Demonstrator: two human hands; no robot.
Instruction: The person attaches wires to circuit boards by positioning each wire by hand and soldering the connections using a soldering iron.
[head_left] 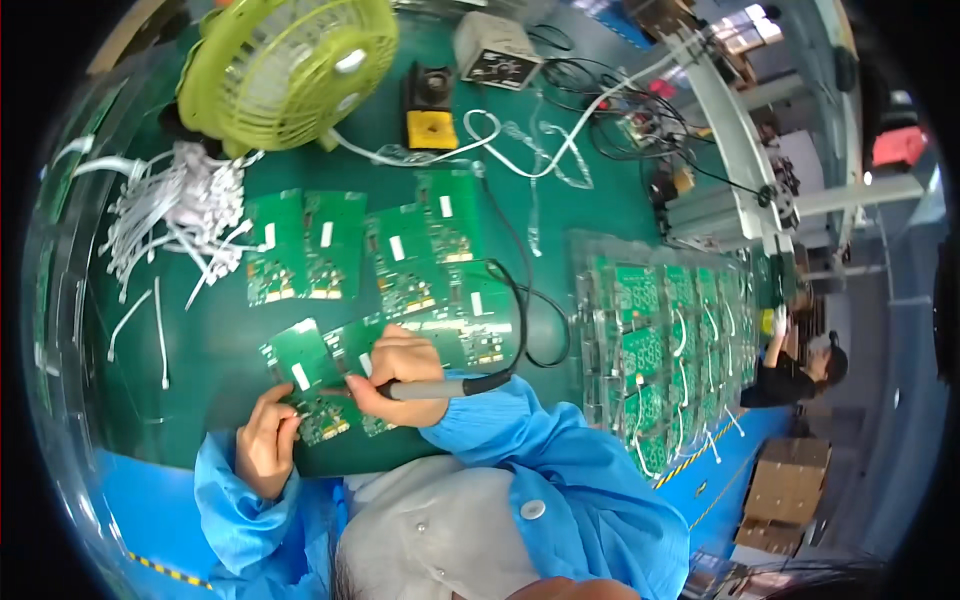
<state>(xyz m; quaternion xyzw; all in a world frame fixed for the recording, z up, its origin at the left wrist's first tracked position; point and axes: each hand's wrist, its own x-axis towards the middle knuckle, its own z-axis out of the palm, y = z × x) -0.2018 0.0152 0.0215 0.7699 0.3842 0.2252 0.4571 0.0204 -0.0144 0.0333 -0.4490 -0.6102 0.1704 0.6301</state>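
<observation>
My right hand (pixel 402 365) grips a grey-handled soldering iron (pixel 430 389), whose cable loops back over the table. The iron's tip points left at the lower part of a green circuit board (pixel 298 350). Beside that board's lower left edge, my left hand (pixel 268 435) has its fingers curled and pinched together; what they hold, if anything, is too small to make out. A second circuit board (pixel 352 338) lies partly under my right hand. Several more green boards (pixel 335 235) with white labels lie in rows just beyond my hands.
A bundle of white cables (pixel 185 210) lies at the left, with loose white cables (pixel 162 335) nearer. A green fan (pixel 290 70), a soldering iron stand (pixel 430 110) and a grey box (pixel 497 50) stand behind. Clear trays of boards (pixel 650 350) are at the right. A person (pixel 800 375) works beyond.
</observation>
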